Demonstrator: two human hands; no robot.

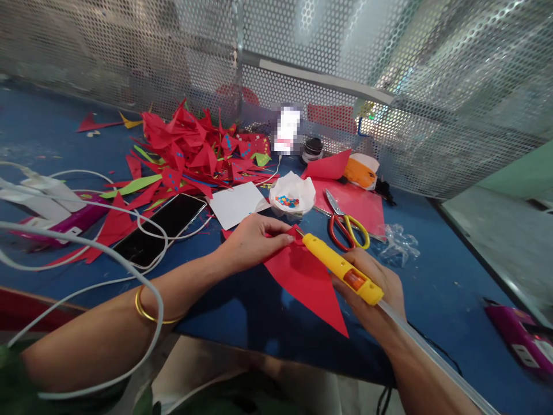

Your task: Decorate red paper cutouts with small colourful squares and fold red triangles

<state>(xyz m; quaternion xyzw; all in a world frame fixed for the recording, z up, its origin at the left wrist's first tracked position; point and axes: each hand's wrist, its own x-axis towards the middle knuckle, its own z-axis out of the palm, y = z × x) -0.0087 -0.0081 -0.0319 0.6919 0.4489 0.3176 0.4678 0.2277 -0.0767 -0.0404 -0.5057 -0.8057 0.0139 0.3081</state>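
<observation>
My left hand [254, 241] pinches the upper edge of a folded red sheet [305, 276] between thumb and fingers. In my right hand [380, 285] is a yellow glue gun [339, 266], a long clear glue stick running out of its back end over the forearm. Its tip touches or hovers just over the red sheet, close to my left thumb; which of the two I cannot tell. The sheet hangs down to a point between my hands. Behind them stands a white paper-lined bowl [292, 193] with small blue and red bits.
Red and green scraps [190, 144] are heaped at the back left. Scissors [348, 225] lie on a red sheet behind my right hand. A black phone [159, 230], white cables [158, 276] and white paper [238, 204] lie left; a purple power strip [521, 340] is far right.
</observation>
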